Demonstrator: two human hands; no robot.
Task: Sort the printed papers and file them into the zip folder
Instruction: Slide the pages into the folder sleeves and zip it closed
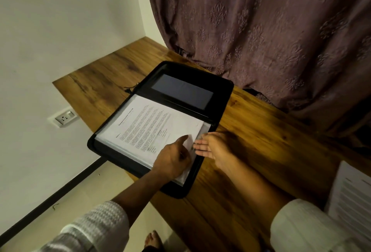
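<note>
The open zip folder [218,99] lies long axis near-right to far-left. Left hand [172,159] presses the printed page [152,123], fingers together; right hand [212,146] open, fingers spread.

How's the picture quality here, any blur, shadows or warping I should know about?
Head view: dim, warm light; the left hand lies in shade, the right hand is lit. The printed page shows text too soft to read. The loose papers at the right edge are blurred. Wide-angle warping tilts the wall and table.
</note>
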